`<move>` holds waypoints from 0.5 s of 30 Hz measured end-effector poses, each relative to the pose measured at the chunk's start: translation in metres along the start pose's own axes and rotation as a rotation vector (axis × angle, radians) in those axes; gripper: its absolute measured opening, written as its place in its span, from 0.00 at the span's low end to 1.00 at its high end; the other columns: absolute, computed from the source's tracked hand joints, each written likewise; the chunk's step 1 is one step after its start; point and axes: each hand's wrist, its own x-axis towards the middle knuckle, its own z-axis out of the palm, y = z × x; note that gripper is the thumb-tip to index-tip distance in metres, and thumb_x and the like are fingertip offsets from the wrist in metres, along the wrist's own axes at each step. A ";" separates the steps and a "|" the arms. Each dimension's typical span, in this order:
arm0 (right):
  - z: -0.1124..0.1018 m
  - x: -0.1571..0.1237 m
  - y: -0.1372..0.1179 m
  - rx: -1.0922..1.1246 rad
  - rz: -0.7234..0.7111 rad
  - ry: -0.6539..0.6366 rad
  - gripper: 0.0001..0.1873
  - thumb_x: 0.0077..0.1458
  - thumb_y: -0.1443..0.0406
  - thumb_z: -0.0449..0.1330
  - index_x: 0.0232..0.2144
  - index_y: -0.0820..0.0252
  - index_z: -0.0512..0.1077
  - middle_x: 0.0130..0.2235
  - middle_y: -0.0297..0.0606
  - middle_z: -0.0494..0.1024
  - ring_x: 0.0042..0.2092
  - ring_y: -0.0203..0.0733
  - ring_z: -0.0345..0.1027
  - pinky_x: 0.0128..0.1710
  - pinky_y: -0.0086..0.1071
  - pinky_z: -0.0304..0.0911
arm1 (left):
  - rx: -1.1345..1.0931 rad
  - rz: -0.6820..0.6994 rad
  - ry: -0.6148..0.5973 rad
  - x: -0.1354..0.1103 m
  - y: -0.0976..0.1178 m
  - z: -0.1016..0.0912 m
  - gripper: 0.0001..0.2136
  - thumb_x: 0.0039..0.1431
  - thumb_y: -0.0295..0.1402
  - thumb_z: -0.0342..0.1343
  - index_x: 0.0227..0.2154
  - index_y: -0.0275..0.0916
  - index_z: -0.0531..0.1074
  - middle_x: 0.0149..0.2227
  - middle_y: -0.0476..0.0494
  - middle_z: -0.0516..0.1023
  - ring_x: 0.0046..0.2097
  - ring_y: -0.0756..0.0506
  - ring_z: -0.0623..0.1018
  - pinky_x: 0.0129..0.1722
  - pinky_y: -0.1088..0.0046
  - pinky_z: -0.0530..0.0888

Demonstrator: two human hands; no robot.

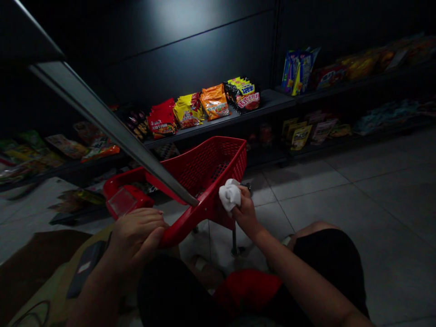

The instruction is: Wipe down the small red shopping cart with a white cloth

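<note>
A red plastic shopping trolley with mesh walls (213,165) stands tilted in front of me, its long metal handle (109,129) running up to the top left. My left hand (136,238) grips the trolley's red lower rim (180,229). My right hand (247,213) holds a crumpled white cloth (230,194), pressing it against the trolley's red frame near the corner. The trolley's far wheels are mostly hidden behind the basket.
Dark shelves (218,120) hold packets of instant noodles and snacks along the wall. Grey floor tiles (340,204) spread to the right. My knees in black shorts (327,259) lie below, with a flattened cardboard sheet (41,268) at the lower left.
</note>
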 end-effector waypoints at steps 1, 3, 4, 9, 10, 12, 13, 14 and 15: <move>-0.004 0.011 -0.001 -0.030 -0.082 -0.042 0.19 0.58 0.61 0.59 0.52 0.55 0.73 0.53 0.44 0.70 0.56 0.50 0.64 0.58 0.43 0.62 | -0.009 0.012 0.008 0.000 -0.001 0.000 0.13 0.63 0.28 0.45 0.28 0.38 0.74 0.31 0.44 0.80 0.36 0.45 0.79 0.49 0.63 0.72; -0.013 0.037 0.007 -0.106 -0.224 -0.178 0.23 0.55 0.61 0.62 0.53 0.56 0.72 0.54 0.46 0.70 0.57 0.52 0.64 0.59 0.44 0.61 | -0.019 0.049 0.022 -0.001 -0.001 0.002 0.12 0.62 0.27 0.46 0.29 0.39 0.74 0.31 0.45 0.80 0.36 0.45 0.79 0.49 0.64 0.72; -0.018 0.049 0.015 -0.156 -0.241 -0.211 0.24 0.54 0.61 0.63 0.53 0.58 0.72 0.53 0.46 0.71 0.56 0.52 0.64 0.59 0.44 0.62 | -0.020 0.064 0.026 -0.001 -0.002 0.003 0.12 0.62 0.27 0.46 0.30 0.39 0.74 0.31 0.46 0.80 0.36 0.45 0.79 0.48 0.64 0.72; -0.038 0.079 0.054 -0.386 -0.021 -0.077 0.19 0.54 0.65 0.60 0.49 0.61 0.73 0.50 0.49 0.72 0.54 0.53 0.66 0.57 0.48 0.64 | -0.016 0.092 0.031 0.001 -0.005 0.005 0.12 0.61 0.26 0.46 0.29 0.39 0.74 0.29 0.46 0.79 0.35 0.45 0.79 0.46 0.64 0.72; -0.038 0.075 0.051 -0.385 -0.038 -0.088 0.20 0.53 0.66 0.59 0.50 0.61 0.73 0.51 0.49 0.72 0.55 0.53 0.66 0.58 0.48 0.63 | -0.020 0.091 0.031 0.001 -0.005 0.005 0.12 0.61 0.26 0.46 0.28 0.39 0.74 0.29 0.46 0.79 0.35 0.45 0.78 0.46 0.64 0.72; -0.032 0.061 0.032 -0.314 -0.141 -0.173 0.23 0.52 0.67 0.60 0.52 0.59 0.71 0.54 0.47 0.72 0.57 0.52 0.64 0.60 0.47 0.62 | -0.033 0.085 0.021 0.002 -0.007 0.005 0.12 0.61 0.27 0.45 0.28 0.38 0.74 0.28 0.45 0.78 0.35 0.45 0.78 0.46 0.64 0.72; -0.028 0.053 0.021 -0.261 -0.201 -0.228 0.25 0.51 0.67 0.61 0.53 0.58 0.71 0.54 0.46 0.71 0.58 0.51 0.64 0.60 0.45 0.62 | -0.039 0.078 0.014 0.002 -0.007 0.004 0.12 0.62 0.26 0.45 0.28 0.39 0.74 0.28 0.45 0.78 0.35 0.45 0.78 0.46 0.63 0.72; -0.024 0.047 0.010 -0.214 -0.250 -0.277 0.26 0.51 0.66 0.62 0.54 0.57 0.70 0.55 0.46 0.71 0.58 0.51 0.64 0.60 0.44 0.62 | -0.043 0.074 0.006 0.002 -0.008 0.003 0.12 0.62 0.26 0.45 0.29 0.39 0.74 0.28 0.45 0.79 0.35 0.45 0.78 0.46 0.63 0.72; -0.021 0.043 0.003 -0.180 -0.284 -0.312 0.26 0.51 0.65 0.63 0.54 0.57 0.70 0.55 0.45 0.71 0.58 0.51 0.64 0.59 0.43 0.63 | -0.046 0.075 -0.001 0.003 -0.008 0.002 0.12 0.61 0.26 0.45 0.29 0.39 0.74 0.29 0.45 0.79 0.35 0.45 0.78 0.46 0.63 0.73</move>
